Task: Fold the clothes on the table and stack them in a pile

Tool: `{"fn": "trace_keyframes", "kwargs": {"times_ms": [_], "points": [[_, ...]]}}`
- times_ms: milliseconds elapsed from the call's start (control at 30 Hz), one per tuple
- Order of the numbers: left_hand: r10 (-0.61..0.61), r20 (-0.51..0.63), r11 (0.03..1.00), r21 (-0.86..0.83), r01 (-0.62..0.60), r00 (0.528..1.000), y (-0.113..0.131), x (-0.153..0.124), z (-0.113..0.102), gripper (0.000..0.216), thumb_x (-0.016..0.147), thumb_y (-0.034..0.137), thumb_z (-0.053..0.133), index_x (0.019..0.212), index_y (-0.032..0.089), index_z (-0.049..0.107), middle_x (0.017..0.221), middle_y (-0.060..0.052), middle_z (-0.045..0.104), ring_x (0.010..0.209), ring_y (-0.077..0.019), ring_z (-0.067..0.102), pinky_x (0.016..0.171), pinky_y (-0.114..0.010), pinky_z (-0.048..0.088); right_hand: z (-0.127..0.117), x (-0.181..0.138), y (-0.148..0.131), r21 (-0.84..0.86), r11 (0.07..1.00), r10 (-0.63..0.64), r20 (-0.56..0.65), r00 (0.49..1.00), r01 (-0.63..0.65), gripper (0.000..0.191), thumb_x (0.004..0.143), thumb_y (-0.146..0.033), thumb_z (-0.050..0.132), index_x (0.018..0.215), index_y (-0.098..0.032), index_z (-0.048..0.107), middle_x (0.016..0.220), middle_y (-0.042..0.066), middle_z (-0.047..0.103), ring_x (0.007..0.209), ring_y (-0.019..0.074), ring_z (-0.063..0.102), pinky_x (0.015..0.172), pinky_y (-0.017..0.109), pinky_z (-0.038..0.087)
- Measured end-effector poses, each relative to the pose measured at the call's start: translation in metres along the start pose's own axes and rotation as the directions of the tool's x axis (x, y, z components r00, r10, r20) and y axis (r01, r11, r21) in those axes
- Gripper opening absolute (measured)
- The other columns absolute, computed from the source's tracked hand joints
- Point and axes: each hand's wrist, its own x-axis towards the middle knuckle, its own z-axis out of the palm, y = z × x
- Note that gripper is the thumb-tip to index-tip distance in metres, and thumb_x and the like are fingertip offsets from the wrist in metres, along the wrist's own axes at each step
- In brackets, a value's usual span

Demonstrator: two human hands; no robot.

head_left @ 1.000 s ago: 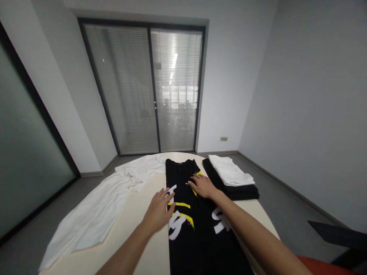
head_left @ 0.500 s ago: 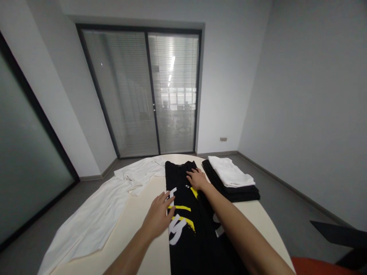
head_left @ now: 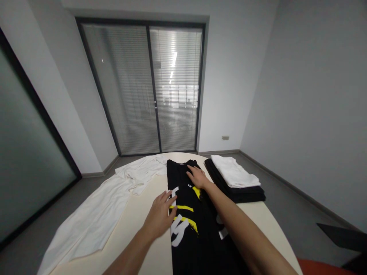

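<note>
A black T-shirt point(head_left: 186, 244) with white and yellow print lies lengthwise in front of me, its sides folded inward and its collar at the far end. My left hand point(head_left: 160, 212) rests at its left edge, fingers spread over the print. Farther up, my right hand point(head_left: 197, 177) lies on the shirt below the collar with its fingers stretched out. Neither hand grips the cloth. Part of the shirt's right side is hidden under my right forearm.
On the left of the pale round table point(head_left: 143, 229) a white shirt point(head_left: 94, 214) lies spread out. At the right stands a stack of folded black clothes point(head_left: 246, 194) with a folded white garment point(head_left: 233, 172) on top. Something red point(head_left: 315, 267) shows at the lower right.
My right hand has shifted slightly up toward the collar, its fingers stretched further. The left hand stays at the shirt's left edge. The whole view has shifted a little.
</note>
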Motion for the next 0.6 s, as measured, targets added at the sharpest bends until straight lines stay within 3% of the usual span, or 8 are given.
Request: {"fn": "trace_keyframes", "kwargs": {"times_ms": [167, 300, 400, 600], "points": [[0.017, -0.04, 0.999, -0.026, -0.018, 0.999, -0.003, -0.002, 0.002, 0.041, 0.094, 0.028, 0.053, 0.134, 0.022, 0.063, 0.146, -0.01, 0.054, 0.135, -0.0318, 0.048, 0.112, -0.054, 0.041, -0.017, -0.018, 0.004, 0.026, 0.998, -0.062, -0.054, 0.997, 0.064, 0.042, 0.1, -0.024, 0.036, 0.136, -0.015, 0.056, 0.139, 0.013, 0.058, 0.13, 0.0239, 0.051, 0.11, 0.039, 0.037], [0.045, -0.067, 0.998, -0.045, -0.048, 0.997, 0.0, -0.002, 0.0, 0.037, 0.093, 0.026, 0.053, 0.127, 0.02, 0.066, 0.141, -0.011, 0.058, 0.132, -0.0311, 0.051, 0.111, -0.052, 0.042, -0.03, -0.05, 0.009, 0.042, 0.987, -0.154, 0.0, 0.988, 0.154, 0.03, 0.09, -0.013, 0.048, 0.11, -0.017, 0.071, 0.114, 0.01, 0.07, 0.109, 0.0208, 0.063, 0.099, 0.031, 0.045], [0.057, -0.068, 0.997, -0.053, -0.06, 0.996, 0.009, -0.003, -0.009, 0.033, 0.092, 0.022, 0.053, 0.121, 0.02, 0.069, 0.135, -0.011, 0.061, 0.125, -0.0276, 0.056, 0.109, -0.046, 0.044, -0.039, -0.079, 0.015, 0.071, 0.973, -0.224, 0.029, 0.974, 0.221, 0.026, 0.086, -0.013, 0.055, 0.104, -0.018, 0.073, 0.107, 0.009, 0.071, 0.1, 0.0212, 0.065, 0.094, 0.032, 0.048], [-0.156, -0.04, 0.986, 0.055, 0.158, 0.987, 0.022, -0.009, -0.024, 0.03, 0.095, 0.025, 0.052, 0.119, 0.019, 0.068, 0.112, -0.011, 0.066, 0.106, -0.0263, 0.059, 0.095, -0.04, 0.047, -0.048, -0.123, 0.024, 0.19, 0.938, -0.306, 0.063, 0.95, 0.29, 0.03, 0.086, -0.025, 0.065, 0.116, -0.022, 0.07, 0.115, 0.008, 0.069, 0.108, 0.0238, 0.063, 0.1, 0.038, 0.047]]}}
